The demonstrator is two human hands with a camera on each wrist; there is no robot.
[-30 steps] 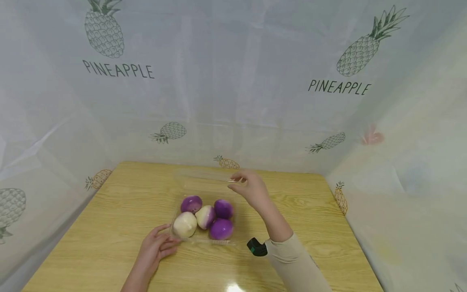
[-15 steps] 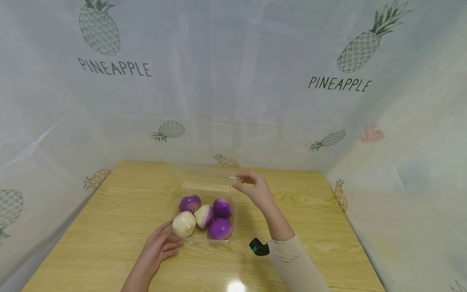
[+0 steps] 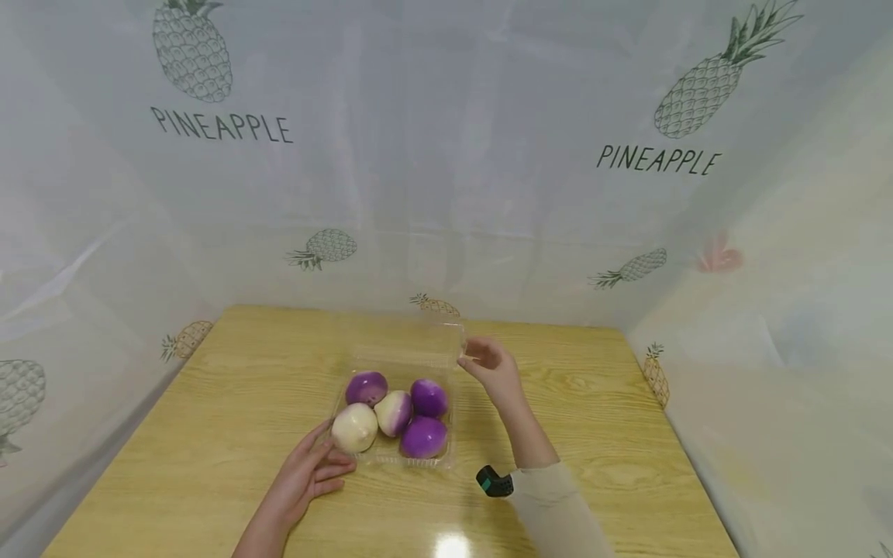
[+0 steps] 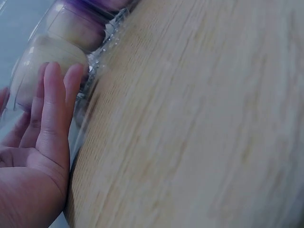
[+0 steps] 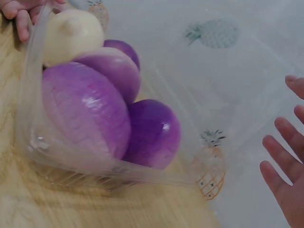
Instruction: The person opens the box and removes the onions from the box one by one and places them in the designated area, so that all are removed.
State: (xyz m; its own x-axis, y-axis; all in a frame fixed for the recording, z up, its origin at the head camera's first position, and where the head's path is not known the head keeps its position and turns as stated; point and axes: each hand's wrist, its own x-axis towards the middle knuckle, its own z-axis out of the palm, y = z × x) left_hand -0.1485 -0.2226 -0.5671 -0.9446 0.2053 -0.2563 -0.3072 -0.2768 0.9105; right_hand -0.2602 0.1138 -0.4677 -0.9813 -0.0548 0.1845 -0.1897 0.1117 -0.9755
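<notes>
A clear plastic clamshell box point(image 3: 428, 463) sits on the table with its hinged lid point(image 3: 408, 341) tilted back. Inside lie several turnip-like vegetables: a cream-white one point(image 3: 354, 428) at the front left, a half-white, half-purple one point(image 3: 394, 413) in the middle, and purple ones point(image 3: 423, 437) around them. My left hand point(image 3: 307, 473) rests at the box's front left corner with fingers extended, and the left wrist view shows its fingers point(image 4: 53, 99) against the clear wall. Beside the lid's right edge is my right hand point(image 3: 497, 372); its fingers are spread and hold nothing in the right wrist view.
The wooden table point(image 3: 593, 449) reaches back to a pale curtain point(image 3: 446, 194) printed with pineapples, which also hangs along both sides. A black device point(image 3: 494, 481) is strapped at the right wrist.
The lid has swung further back and upright. My right hand has let go of its edge and moved slightly right and down. The left hand stays at the box's corner.
</notes>
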